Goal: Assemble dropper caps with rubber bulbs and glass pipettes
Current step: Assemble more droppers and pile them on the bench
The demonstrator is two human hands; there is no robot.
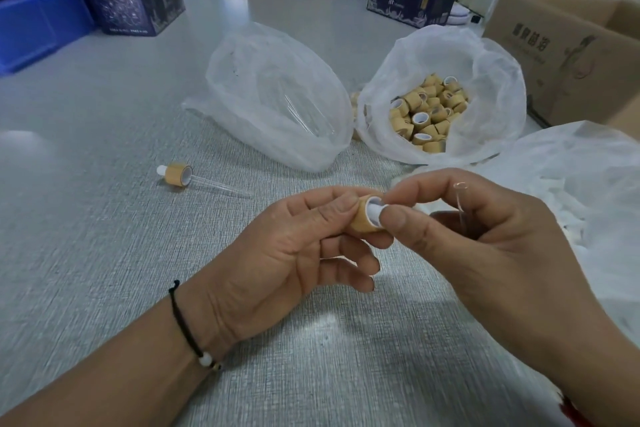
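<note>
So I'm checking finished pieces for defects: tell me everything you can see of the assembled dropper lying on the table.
The assembled dropper lies on its side on the grey table, left of both hands, and nothing touches it. It has a small white rubber bulb at its left end, a tan, bamboo-looking collar with a white inner lining, and a clear glass pipette pointing right and slightly toward the camera. No damage shows, though the glass is faint.

Caps (427, 113) in right bag (485, 80) — finished dropper (194, 178) left.

Pipette (460, 198) mostly hidden inside right hand (491, 239).
</note>
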